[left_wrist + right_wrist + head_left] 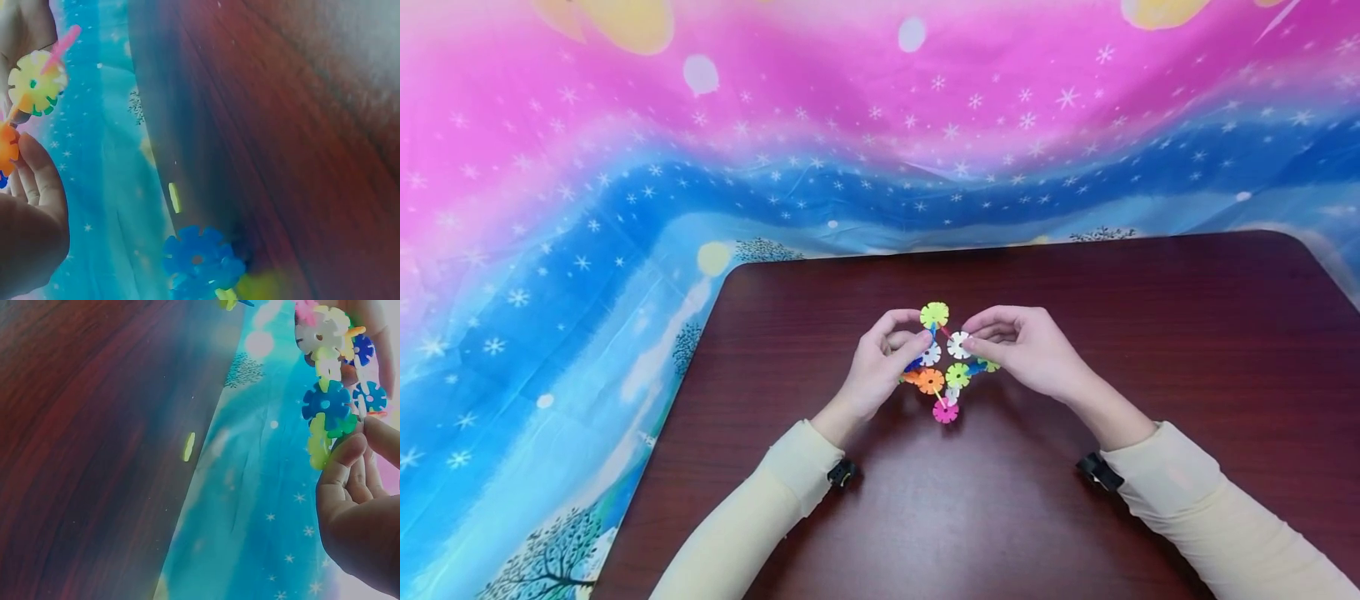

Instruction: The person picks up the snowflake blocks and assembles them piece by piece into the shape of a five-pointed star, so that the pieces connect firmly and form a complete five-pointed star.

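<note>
Both hands hold a small structure of interlocked snowflake discs, a plastic building toy, in front of the person. My left hand (874, 362) pinches its left side between thumb and fingers, near a blue disc. On the right side, my right hand (1026, 343) pinches a white disc (958, 344). A yellow-green disc (934, 315) stands at the far end and a pink disc (946, 411) at the near end. An orange disc (931, 382) lies between. In the right wrist view, a blue disc (326, 404) shows above the fingertips. The fingers hide some joints.
Under the hands spreads a dark reddish-brown table (760, 500) with rounded corners. A pink and blue snowflake-patterned cloth (850, 142) hangs behind it and along its left side. Dark straps (1099, 472) sit at the wrists, below the cream sleeves (1172, 479).
</note>
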The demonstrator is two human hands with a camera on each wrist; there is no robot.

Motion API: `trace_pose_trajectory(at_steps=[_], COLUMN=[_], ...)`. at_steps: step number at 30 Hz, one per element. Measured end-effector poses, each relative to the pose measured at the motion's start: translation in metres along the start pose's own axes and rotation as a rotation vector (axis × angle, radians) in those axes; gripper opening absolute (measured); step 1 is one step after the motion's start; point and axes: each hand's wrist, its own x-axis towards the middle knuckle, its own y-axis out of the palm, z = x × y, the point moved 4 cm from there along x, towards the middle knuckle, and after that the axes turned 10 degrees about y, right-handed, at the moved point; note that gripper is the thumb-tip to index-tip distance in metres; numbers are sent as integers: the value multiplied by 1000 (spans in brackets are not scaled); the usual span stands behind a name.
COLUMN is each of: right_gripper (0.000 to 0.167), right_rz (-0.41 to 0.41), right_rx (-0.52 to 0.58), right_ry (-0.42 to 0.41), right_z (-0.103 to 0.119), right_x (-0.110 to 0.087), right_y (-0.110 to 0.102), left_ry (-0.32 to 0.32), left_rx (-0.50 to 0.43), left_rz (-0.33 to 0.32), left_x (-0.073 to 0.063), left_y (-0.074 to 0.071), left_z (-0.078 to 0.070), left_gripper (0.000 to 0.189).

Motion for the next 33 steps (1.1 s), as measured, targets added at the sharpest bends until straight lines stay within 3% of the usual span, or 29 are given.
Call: trace_pose_trajectory(at_steps=[7, 14, 24, 29, 33], right_gripper=[20, 19, 18, 21, 23], right_rz=[-22, -70, -161, -147, -123], right_rx=[-62, -86, -162, -163, -151], right_ry=[-60, -96, -110, -146, -180], right_z=[6, 11, 16, 18, 23], right_x=[-2, -7, -14, -11, -7], right_y=[3, 6, 10, 10, 8], left_ry=[154, 204, 158, 119, 73], left_rx=[242, 246, 214, 206, 192], left_rz=[-23, -23, -3, -16, -63], left_x=[2, -1, -3, -3, -3], left_y=[0, 4, 6, 2, -4], left_z=[-6, -9, -6, -2, 0], left_gripper=[18, 14, 13, 17, 19])
